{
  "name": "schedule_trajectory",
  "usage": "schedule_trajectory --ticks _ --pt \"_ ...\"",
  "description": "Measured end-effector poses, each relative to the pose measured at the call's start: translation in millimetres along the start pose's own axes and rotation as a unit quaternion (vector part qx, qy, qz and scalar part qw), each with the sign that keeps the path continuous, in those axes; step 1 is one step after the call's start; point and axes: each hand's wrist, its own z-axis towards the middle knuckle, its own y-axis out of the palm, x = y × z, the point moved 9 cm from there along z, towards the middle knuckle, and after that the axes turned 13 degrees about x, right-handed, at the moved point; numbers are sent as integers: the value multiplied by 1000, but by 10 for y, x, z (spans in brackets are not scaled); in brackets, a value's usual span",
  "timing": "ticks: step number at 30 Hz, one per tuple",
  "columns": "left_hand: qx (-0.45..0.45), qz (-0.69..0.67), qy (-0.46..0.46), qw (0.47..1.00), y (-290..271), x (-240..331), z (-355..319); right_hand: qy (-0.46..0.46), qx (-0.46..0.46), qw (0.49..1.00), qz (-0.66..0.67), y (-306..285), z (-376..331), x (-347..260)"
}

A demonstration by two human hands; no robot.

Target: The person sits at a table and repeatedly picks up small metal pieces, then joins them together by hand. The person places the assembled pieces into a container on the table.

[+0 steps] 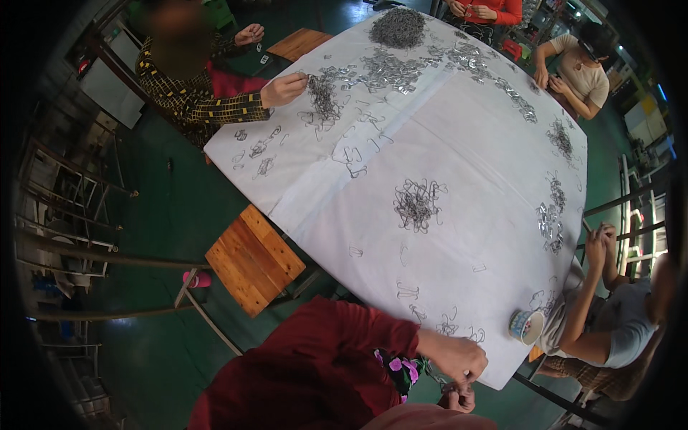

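My left hand (455, 356), in a dark red sleeve, is over the near edge of the white-covered table (459, 136) with its fingers curled into a pinch. Just below it, past the edge, my right hand (459, 396) is closed too, its fingers close to the left hand's. Anything between the fingers of either hand is too small to make out. Beside my left hand lie a few loose bent wire pieces (447, 326), S-shaped or hook-like. Farther up the cloth sits a tangled heap of wire pieces (418, 206).
A paper cup (527, 326) stands at the near right edge. Far off is a big wire heap (397, 29), with flat shiny metal pieces (390, 72) scattered nearby. Several co-workers sit around the table; one hand (285, 89) reaches into a pile. A wooden stool (255, 261) stands at left.
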Motion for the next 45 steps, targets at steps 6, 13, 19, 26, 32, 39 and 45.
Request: schedule_trajectory --ticks 6,13,19,26,32,39,45 --pt "292 176 0 940 -2727 -1090 -140 88 -85 992 35 481 570 11" --pt "435 626 -412 499 -6001 -2109 -1596 161 -96 981 41 679 952 -1" --pt "466 583 -450 491 -6679 -2417 -1482 219 -98 969 64 765 1148 150" --pt "484 580 -428 497 -6854 -2612 -1338 253 -123 954 101 828 1234 177" --pt "478 585 -278 594 -6279 -2860 -427 216 -211 930 209 911 850 -80" --pt "367 526 -164 749 -4606 -2944 573 192 -103 958 188 516 52 -631" --pt "284 452 -94 841 -2800 -2670 994 145 -70 976 144 373 -118 -815"
